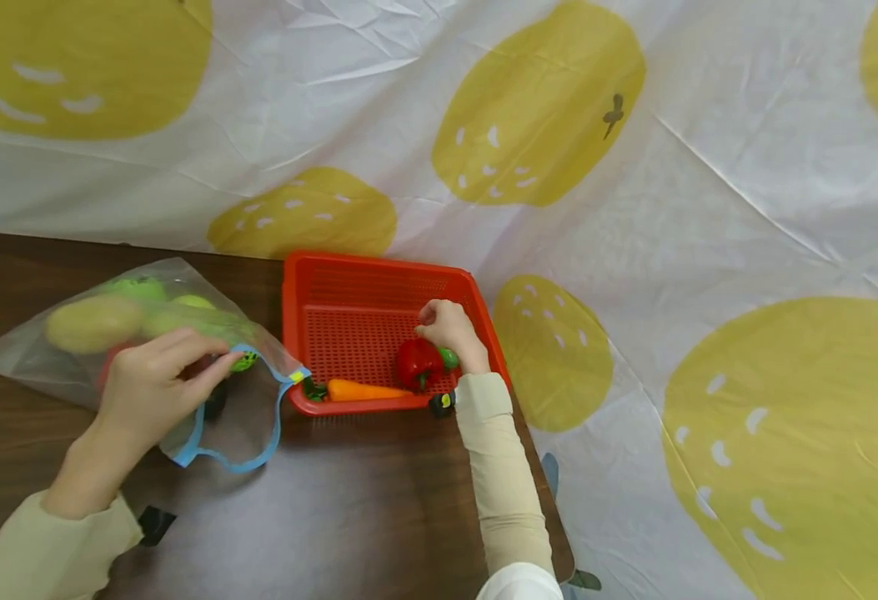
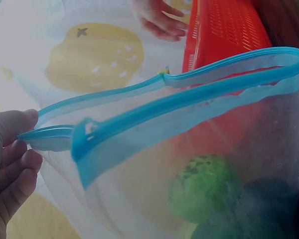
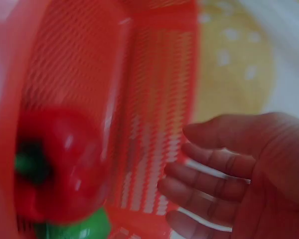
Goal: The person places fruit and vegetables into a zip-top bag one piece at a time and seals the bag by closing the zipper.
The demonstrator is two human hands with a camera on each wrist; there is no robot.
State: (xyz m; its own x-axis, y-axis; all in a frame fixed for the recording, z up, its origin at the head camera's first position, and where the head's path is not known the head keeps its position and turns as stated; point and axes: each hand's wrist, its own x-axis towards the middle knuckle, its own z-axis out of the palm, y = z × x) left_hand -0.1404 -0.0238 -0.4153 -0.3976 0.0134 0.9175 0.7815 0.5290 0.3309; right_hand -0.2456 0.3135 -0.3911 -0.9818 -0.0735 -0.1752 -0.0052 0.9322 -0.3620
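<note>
My left hand (image 1: 155, 379) pinches the blue zip edge of a clear plastic zip bag (image 2: 134, 113) between thumb and fingers. The bag's mouth gapes open, and through its side show a green ball-like item (image 2: 202, 189), a yellowish oval one (image 1: 93, 323) and other produce. Over the right part of a red plastic basket (image 1: 378, 265) is my right hand (image 1: 449, 329), fingers loosely extended and holding nothing. Just below it in the basket lie a red bell pepper (image 1: 418, 362) and a smooth green item (image 3: 82, 228), partly hidden. An orange carrot (image 1: 363, 392) lies along the basket's near wall.
The basket stands on a dark wooden table (image 1: 318, 517), close to its right edge. Behind and to the right hangs a white cloth (image 1: 671, 250) printed with yellow fruit. The bag lies left of the basket, its mouth near the basket's corner.
</note>
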